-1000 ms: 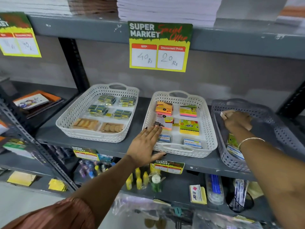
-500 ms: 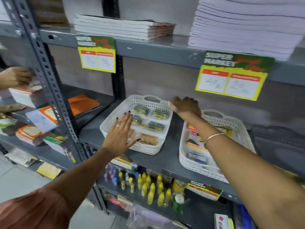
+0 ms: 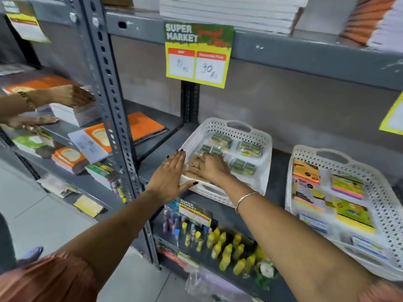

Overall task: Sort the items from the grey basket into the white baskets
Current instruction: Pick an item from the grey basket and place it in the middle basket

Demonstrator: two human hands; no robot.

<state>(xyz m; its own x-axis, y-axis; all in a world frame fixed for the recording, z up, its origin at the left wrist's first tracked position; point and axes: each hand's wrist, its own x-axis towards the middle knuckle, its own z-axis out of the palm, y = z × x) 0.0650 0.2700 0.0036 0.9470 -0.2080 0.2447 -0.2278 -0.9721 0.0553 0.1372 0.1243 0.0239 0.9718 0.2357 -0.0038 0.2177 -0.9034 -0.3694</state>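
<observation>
White basket (image 3: 257, 136) on the grey shelf (image 3: 161, 149), left one of two: my left hand (image 3: 169, 178) flat & open vs its near-left corner, my right hand (image 3: 212, 167) palm-down inside, fingers curled on tan packets (image 3: 194, 164).

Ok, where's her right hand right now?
In the head view, the right hand is inside the left white basket, at its front-left corner on the tan packets, beside the left hand.
</observation>
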